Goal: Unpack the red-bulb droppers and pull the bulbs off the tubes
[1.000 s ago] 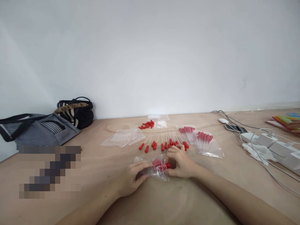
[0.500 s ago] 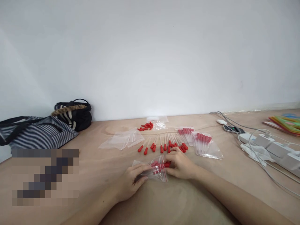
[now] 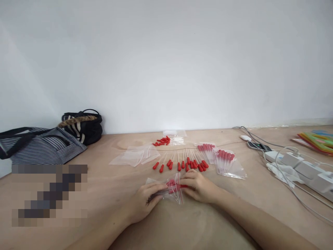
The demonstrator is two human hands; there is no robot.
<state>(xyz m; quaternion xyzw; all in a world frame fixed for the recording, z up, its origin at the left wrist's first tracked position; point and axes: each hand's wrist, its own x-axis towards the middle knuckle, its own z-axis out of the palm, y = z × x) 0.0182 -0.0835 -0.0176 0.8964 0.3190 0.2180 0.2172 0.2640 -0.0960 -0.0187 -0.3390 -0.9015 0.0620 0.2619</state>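
My left hand (image 3: pixel 147 198) is closed on a clear zip-lock bag (image 3: pixel 179 198) with red-bulbed droppers (image 3: pixel 171 184) inside. At the bag's mouth, on the right, my right hand (image 3: pixel 199 185) pinches the red bulb of one dropper (image 3: pixel 183 186); its tube points left into the bag. Just beyond my hands, several loose droppers (image 3: pixel 179 166) lie fanned out, red bulbs toward me and thin clear tubes pointing away. My fingers partly cover the bag and the held bulb.
Two filled bags (image 3: pixel 225 158) lie at the right, beside flat unfilled bags (image 3: pixel 130 155) at the left. Loose red bulbs (image 3: pixel 162 141) sit near clear tubes (image 3: pixel 178 140) farther back. A power strip (image 3: pixel 307 168) with cables is at right; a striped bag (image 3: pixel 49 147) at left.
My right hand has come slightly nearer, its fingers drawing closer to the bag's mouth; less of the held bulb shows outside. My left hand keeps its hold on the bag.
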